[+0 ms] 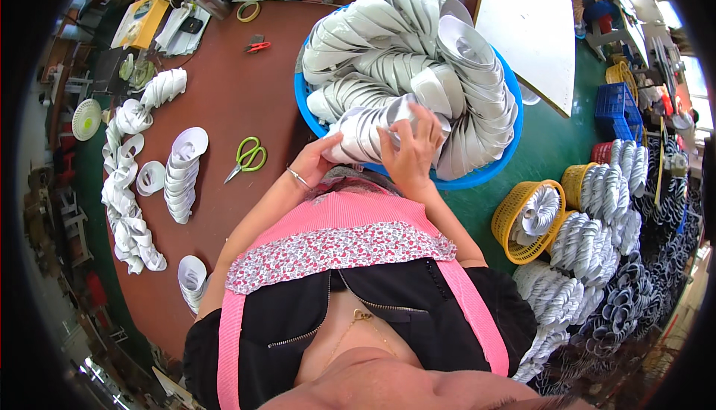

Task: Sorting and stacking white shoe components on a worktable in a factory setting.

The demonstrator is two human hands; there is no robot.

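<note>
A stack of nested white curved pieces (361, 136) lies across the near rim of a big blue basin (477, 177), in front of my body. My left hand (316, 159) is closed round the left end of this stack, some of its fingers hidden beneath. Toward the right end, my right hand (412, 147) has its bent fingers and thumb on the pieces, gripping them. The basin holds more long stacks of the same white pieces (399, 30), coiled and heaped above the rim.
On the brown table (224, 97) lie green-handled scissors (247, 158), red snips (257, 46), a tape roll (248, 11) and several white stacks (185, 175). A white board (526, 30) stands at the right. Yellow baskets (514, 212) and piled white stacks (556, 294) sit on the floor.
</note>
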